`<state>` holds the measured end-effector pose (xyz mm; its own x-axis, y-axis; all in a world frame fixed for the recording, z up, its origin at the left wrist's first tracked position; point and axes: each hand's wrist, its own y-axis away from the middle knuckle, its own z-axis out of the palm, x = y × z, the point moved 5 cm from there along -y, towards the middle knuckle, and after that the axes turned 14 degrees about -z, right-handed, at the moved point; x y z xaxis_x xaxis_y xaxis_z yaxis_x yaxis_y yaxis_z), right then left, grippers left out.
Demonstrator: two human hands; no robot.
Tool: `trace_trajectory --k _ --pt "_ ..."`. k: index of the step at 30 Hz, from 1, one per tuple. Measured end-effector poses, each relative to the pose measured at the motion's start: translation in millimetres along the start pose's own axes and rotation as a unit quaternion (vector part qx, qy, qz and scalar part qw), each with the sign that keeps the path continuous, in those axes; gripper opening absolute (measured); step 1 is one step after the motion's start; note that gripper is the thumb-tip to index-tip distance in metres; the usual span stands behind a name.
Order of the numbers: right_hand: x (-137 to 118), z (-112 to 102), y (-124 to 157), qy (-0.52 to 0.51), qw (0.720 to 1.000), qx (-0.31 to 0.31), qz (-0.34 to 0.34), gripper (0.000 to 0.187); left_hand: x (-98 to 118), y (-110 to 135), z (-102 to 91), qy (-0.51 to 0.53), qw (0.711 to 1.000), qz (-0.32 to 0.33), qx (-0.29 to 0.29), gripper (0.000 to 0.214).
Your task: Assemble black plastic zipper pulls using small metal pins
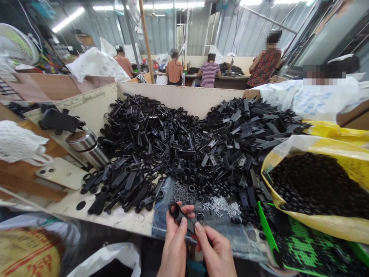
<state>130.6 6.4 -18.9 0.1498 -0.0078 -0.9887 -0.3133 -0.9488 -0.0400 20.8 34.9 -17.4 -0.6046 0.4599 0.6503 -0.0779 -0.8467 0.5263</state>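
My left hand [175, 242] is closed around a black plastic part with a ring-shaped end [176, 212]. The ring points up and to the left. My right hand [216, 246] pinches the part's other end between thumb and fingers, and those fingers hide much of that end. Just beyond my hands, small silver pins [220, 207] lie on a blue denim cloth [164, 209], with tiny dark grey pieces [182, 193] to their left. Loose black ring-ended parts [127, 184] lie to the left on the table.
A large heap of black parts [173, 130] fills the back. A steel flask [88, 146] and a phone [59, 173] stand left. At right are a yellow sack [317, 227] of round black pieces and a green tray [266, 227]. Several people work in the background.
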Motion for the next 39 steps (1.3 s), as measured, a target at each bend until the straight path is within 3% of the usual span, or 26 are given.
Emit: trace_trajectory --k 10,24,27,30,33,36,39 --pt "8.5 2.2 4.2 -0.003 1.0 0.013 0.006 0.067 -5.7 1.9 -0.1 -0.005 0.999 -0.04 0.006 0.05" --pt "19.6 4.8 2.6 -0.013 1.0 -0.001 0.013 0.062 -16.9 1.0 -4.4 -0.075 0.996 -0.034 0.043 0.057" --pt "22.3 7.9 3.9 0.01 0.999 -0.043 0.002 0.063 -17.7 -2.8 -10.7 -0.11 0.992 -0.031 0.049 0.055" --pt "16.8 1.5 -0.2 0.086 0.991 -0.1 -0.027 0.065 -12.9 -7.5 -15.8 -0.152 0.987 -0.042 0.008 0.054" --pt "6.8 -13.4 -13.6 0.107 0.986 -0.128 -0.013 0.062 -5.3 -6.8 -20.5 -0.212 0.974 -0.071 -0.03 0.064" --pt "-4.1 -20.2 -30.0 0.042 0.986 -0.159 0.019 0.044 3.1 2.9 -21.1 -0.269 0.957 -0.087 -0.062 0.087" --pt "-14.5 -9.1 -35.4 -0.078 0.967 -0.239 0.04 0.04 10.0 17.9 -19.1 -0.33 0.937 -0.088 -0.073 0.09"
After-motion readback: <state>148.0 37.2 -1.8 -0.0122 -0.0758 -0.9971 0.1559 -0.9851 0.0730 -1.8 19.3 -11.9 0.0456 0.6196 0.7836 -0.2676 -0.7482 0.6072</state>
